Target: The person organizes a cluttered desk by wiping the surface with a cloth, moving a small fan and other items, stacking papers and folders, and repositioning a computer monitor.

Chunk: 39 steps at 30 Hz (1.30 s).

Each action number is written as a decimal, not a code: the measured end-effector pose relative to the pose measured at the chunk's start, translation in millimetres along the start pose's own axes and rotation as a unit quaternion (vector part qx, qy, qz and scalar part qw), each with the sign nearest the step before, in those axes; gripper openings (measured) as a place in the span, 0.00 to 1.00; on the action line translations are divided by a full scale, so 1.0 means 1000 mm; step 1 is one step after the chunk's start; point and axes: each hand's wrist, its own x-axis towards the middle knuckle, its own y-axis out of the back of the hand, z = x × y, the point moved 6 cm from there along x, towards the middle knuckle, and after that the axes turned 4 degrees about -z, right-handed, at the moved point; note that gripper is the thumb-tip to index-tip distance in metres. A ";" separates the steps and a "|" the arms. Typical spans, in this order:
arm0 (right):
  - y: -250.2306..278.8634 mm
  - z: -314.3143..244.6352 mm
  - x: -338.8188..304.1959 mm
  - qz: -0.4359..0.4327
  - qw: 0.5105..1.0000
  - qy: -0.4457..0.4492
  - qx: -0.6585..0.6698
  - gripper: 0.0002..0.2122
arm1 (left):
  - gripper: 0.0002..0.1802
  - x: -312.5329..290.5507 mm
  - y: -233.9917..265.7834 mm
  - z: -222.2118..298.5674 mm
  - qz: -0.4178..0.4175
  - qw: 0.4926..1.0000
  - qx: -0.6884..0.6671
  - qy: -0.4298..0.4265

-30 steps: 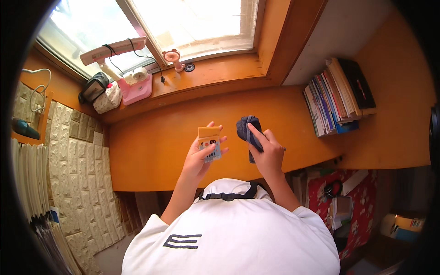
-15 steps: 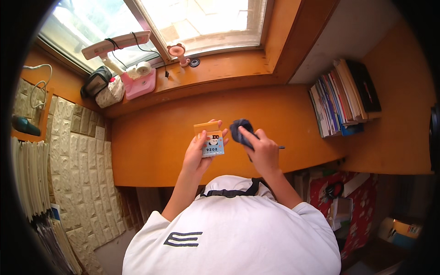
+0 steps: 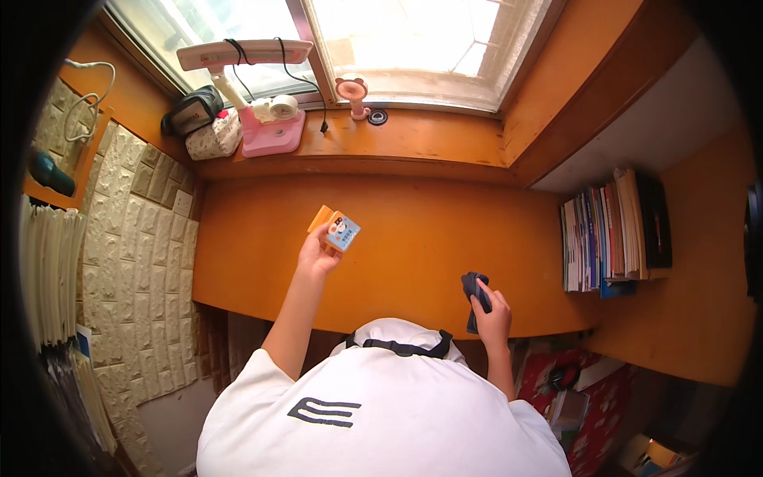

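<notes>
My left hand (image 3: 318, 253) is closed around a small desk calendar (image 3: 342, 230), holding it up over the middle of the desk. The calendar has a blue front with a cartoon panda and an orange back panel. In my right hand (image 3: 494, 316), near the desk's front edge, is a bunched dark blue cloth (image 3: 474, 291). The fingers press on the cloth, and part of it hangs down below them. The two hands are well apart.
The wooden desk (image 3: 413, 230) spans the view below a window ledge. On the ledge are a pink lamp (image 3: 272, 135), a small pink fan (image 3: 353, 94), a dark round disc (image 3: 377, 118) and pouches (image 3: 213, 135). Upright books (image 3: 604, 234) stand at the right.
My hands have moved apart: the left went left with the calendar, now tilted, and the right went right and nearer with the cloth. The head view has also shifted.
</notes>
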 end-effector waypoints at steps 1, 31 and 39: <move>-0.001 0.001 0.003 -0.002 1.000 -0.001 -0.002 0.16 | 0.11 0.006 -0.008 0.005 0.032 0.999 -0.003 -0.012; -0.052 0.001 0.088 -0.035 0.998 -0.054 0.024 0.16 | 0.08 0.244 -0.113 0.033 0.141 0.985 -0.069 -0.075; -0.051 0.008 0.086 -0.033 0.998 -0.057 0.023 0.17 | 0.10 0.233 -0.116 0.065 0.122 0.964 0.033 -0.234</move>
